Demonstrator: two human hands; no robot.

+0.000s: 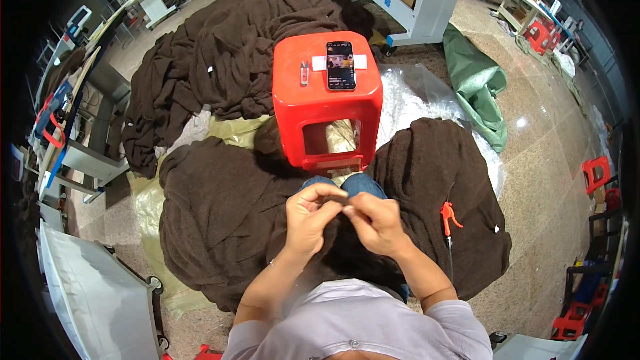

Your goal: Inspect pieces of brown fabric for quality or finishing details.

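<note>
Two hands meet over the lap: left hand [311, 215] & right hand [375, 223], fingertips pressed together, pinching a small bit of the dark brown fabric [220, 213] draped across the knees & floor. Cloth looks soft, floppy, fairly heavy in bulk; best taken at an edge or fold w/ a fingertip pinch. Red stool [327, 103] stands just ahead, w/ a phone [341, 65] & small clippers [304, 73] on top. Orange tool [448, 217] lies on the fabric at right. Bigger brown pile [233, 47] behind.
</note>
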